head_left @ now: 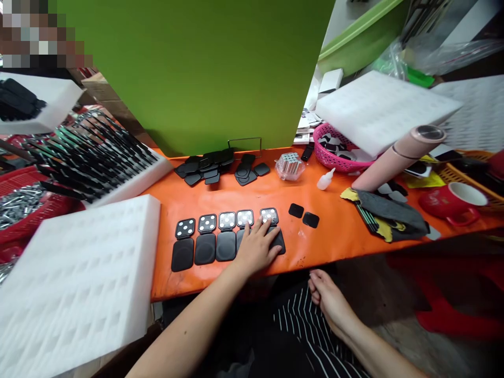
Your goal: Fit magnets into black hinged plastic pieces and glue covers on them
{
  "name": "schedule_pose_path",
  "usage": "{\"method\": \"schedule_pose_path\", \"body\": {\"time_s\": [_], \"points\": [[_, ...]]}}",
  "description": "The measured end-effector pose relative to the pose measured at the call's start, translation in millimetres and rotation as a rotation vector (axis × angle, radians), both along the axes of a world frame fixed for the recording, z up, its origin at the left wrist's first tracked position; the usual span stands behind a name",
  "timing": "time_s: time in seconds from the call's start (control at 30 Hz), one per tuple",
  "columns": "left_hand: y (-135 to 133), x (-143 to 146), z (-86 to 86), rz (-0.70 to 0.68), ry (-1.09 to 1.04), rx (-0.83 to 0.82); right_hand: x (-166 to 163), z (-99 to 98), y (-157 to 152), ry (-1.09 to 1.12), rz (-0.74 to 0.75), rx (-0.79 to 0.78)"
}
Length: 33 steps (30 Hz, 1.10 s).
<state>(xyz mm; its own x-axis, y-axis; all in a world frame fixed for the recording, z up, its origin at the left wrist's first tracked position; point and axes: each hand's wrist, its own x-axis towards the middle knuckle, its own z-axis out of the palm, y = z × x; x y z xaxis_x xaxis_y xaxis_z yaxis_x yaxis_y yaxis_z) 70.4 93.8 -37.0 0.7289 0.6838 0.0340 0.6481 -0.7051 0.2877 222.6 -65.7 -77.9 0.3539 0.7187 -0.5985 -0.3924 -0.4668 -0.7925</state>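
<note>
A row of several black square holders [205, 236] lies open on the orange table [338, 236], each with a lid showing silver dots. My left hand [258, 247] lies flat on the right end of the row, fingers spread, fingertips touching the rightmost holder [269, 215]. My right hand [328, 296] hangs below the table edge over my striped lap, fingers loosely curled, and I cannot make out anything in it. Two loose black pads [303, 215] lie just right of the row.
A pile of black pads [216, 168] and a clear cup of metal pieces [290, 165] sit at the back by the green board [205, 68]. White foam trays [74, 283] lie left, another [381, 107] over a pink basket [334, 157]. A small glue bottle [326, 180], pink tube [397, 157] and red mug [452, 202] stand right.
</note>
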Motion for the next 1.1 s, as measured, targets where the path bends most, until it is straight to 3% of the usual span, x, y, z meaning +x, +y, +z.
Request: {"method": "schedule_pose_path", "body": {"time_s": [0.07, 0.13, 0.27, 0.47, 0.57, 0.67, 0.73, 0.8, 0.97, 1.03, 1.1], "points": [[-3.4, -4.0, -0.5, 0.049, -0.004, 0.010, 2.7, -3.6, 6.1, 0.033, -0.165, 0.065], [-3.9, -5.8, -0.4, 0.061, -0.013, 0.015, 6.7, -3.7, 10.7, 0.081, -0.230, 0.086], [2.2, -1.1, -0.4, 0.052, -0.053, 0.024, 11.0, -1.4, 12.5, 0.137, -0.209, 0.105], [17.6, 9.7, -1.1, 0.059, -0.073, 0.069, 17.3, -5.0, 5.8, 0.034, -0.097, 0.086], [24.2, 15.7, 0.1, 0.005, -0.062, 0.117, 29.8, 2.7, -4.3, -0.373, -0.066, 0.026], [29.3, 25.8, 2.4, -0.047, -0.014, 0.122, 43.2, 26.9, 4.1, -0.895, 0.008, 0.160], [30.0, 31.7, 3.0, -0.052, 0.007, 0.123, 49.5, 46.8, 33.8, -1.006, 0.201, 0.327], [27.3, 34.1, 1.1, -0.036, 0.007, 0.141, 54.5, 62.6, 84.0, -1.046, 0.275, 0.405], [14.5, 27.5, -18.6, 0.093, -0.050, 0.145, 72.0, 71.8, 232.2, -1.100, 0.073, 0.288], [12.3, 25.4, -27.5, 0.129, -0.086, 0.129, 77.8, 68.6, 270.1, -1.119, 0.046, 0.240], [12.1, 24.8, -33.2, 0.135, -0.114, 0.128, 80.4, 64.3, 289.5, -1.139, 0.043, 0.190]]}}
